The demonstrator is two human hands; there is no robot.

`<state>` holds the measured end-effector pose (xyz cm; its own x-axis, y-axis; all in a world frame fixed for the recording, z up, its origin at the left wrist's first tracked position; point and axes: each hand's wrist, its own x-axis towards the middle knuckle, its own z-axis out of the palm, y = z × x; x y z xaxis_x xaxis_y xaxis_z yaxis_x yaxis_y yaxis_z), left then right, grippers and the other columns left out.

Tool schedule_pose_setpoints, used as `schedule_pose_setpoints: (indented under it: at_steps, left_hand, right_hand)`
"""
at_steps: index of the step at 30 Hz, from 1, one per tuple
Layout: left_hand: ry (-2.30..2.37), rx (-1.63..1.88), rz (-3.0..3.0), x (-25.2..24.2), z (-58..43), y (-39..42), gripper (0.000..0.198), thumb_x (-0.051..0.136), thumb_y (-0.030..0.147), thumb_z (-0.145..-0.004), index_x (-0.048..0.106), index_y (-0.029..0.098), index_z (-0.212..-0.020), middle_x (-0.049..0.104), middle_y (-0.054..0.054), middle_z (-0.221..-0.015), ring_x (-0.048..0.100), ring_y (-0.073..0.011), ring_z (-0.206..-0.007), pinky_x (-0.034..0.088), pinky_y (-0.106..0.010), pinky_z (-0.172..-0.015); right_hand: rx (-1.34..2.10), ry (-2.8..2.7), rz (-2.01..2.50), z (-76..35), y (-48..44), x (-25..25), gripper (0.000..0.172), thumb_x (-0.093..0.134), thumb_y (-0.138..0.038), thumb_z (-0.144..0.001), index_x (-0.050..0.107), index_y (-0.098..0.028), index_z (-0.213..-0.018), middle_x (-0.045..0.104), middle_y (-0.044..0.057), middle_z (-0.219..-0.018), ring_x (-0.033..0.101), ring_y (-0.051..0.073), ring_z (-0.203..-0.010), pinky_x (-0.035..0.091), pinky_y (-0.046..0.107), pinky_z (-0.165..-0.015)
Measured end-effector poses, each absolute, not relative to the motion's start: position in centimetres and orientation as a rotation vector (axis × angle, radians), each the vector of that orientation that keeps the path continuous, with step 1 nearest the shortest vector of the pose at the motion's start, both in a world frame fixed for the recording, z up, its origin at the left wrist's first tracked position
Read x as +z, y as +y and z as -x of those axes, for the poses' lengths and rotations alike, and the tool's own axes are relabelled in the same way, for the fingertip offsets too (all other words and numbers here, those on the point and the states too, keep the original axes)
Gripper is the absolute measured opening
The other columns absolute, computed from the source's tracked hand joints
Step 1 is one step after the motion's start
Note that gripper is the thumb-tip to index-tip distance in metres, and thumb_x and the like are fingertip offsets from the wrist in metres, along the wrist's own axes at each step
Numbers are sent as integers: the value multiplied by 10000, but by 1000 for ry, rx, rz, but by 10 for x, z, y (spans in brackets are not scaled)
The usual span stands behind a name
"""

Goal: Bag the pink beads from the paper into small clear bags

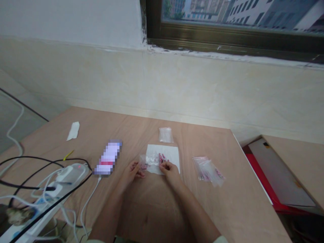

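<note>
Left hand [131, 172] and right hand [170, 172] pinch a clear plastic zip bag [152, 159], which lies on a white paper sheet [169, 153], atop a pale plywood table [202, 145], below a beige tiled wall [177, 87] and bronze-framed window [227, 33]

No readable text, phone screen [108, 158] pixelated, plastic bags [208, 171] too blurred

This is an indoor room high up in a multi-storey building, probably a home used as a makeshift workroom. High-rise blocks are seen through a bronze-framed window [227, 33], and a plywood table [202, 152] is placed against a tiled wall [177, 84], with a power strip [37, 216] and cables [32, 157] laid across it.
</note>
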<state>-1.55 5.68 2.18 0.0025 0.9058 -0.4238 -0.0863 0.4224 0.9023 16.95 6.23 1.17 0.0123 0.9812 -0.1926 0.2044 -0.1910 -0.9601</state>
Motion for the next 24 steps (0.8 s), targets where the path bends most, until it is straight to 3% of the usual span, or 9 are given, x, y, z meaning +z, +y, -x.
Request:
schedule_pose_setpoints:
  at_steps: [6,9,17,24]
  left_hand:
    - [1427,902,-1000,24,19,64,303,563,429,-620,513,149,-723,494,69,-493,496,-80,-374,416,-167,-305]
    - [1423,907,-1039,24,18,68,295,561,432,-618,502,149,-679,450,88,-409,455,-72,-326,408,-176,-320]
    - [1445,999,-1030,38,11,73,315,615,422,-549,478,150,-633,454,95,-415,447,-66,-307,389,-182,-312]
    - [1447,1006,-1131,53,3,76,255,578,389,-604,491,152,-638,471,85,-439,452,-60,-310,375,-175,-329]
  right_hand:
    - [1301,-1240,1528,-170,64,14,152,540,-287,-616,582,-141,-614,510,-7,-541,430,122,-540,313,230,-529]
    - [1287,-1231,1537,-170,65,13,153,533,-291,-620,567,-145,-588,492,-16,-523,417,117,-526,305,226,-520]
    - [1250,-1250,1561,-169,65,12,163,529,-311,-618,559,-160,-564,485,-27,-505,410,118,-526,297,220,-512]
    - [1238,-1252,1564,-168,66,12,173,519,-321,-623,543,-166,-550,475,-32,-505,413,118,-520,300,222,-515]
